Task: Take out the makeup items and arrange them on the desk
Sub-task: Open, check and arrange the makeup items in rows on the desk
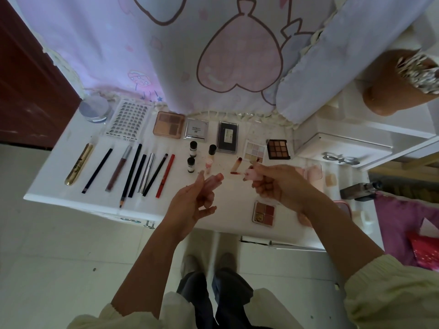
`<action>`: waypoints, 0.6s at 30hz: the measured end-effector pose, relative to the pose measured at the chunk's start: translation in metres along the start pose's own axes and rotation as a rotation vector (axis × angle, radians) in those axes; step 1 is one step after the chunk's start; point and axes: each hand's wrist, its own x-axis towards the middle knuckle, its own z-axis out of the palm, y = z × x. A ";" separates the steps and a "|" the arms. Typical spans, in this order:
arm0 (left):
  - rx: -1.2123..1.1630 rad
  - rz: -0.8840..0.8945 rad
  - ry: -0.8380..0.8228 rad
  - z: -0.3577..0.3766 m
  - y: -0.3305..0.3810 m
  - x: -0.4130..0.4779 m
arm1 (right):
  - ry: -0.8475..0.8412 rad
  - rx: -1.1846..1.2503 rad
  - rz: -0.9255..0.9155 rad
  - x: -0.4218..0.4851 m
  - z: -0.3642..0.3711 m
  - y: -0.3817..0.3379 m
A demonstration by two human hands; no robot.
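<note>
The left hand (190,200) grasps a small pink lip-gloss tube (215,180) between thumb and fingers, held just above the white table (47,186); the right hand (278,186) is clenched on the pale pink cap (251,175), whose thin red-tipped applicator wand (236,173) points toward the tube without touching it; both hover near the table's front middle. Taking the tube as landmark: just behind it stand two small black-capped bottles (192,154) and a pink-bodied tube with a dark cap (210,160); to its left lies a row of slim pencils and pens, among them a red pencil (165,176) nearest and a gold metallic tube (79,164) farthest; further behind run flat compacts, including a peach rectangular palette (169,124) and a black case (227,137); to its right rear sits a dark nine-pan eyeshadow palette (278,149); to its right front, near the table edge, lies a small clear four-pan blush palette (264,213)
</note>
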 end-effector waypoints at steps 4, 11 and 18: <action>-0.099 -0.027 -0.057 0.000 0.002 -0.002 | -0.046 0.345 0.042 -0.007 0.007 0.011; -0.031 -0.060 -0.105 -0.005 0.007 0.000 | -0.005 0.586 -0.012 -0.013 0.013 0.015; 0.023 -0.097 -0.150 -0.001 0.003 0.007 | 0.083 0.736 -0.103 -0.026 -0.004 0.020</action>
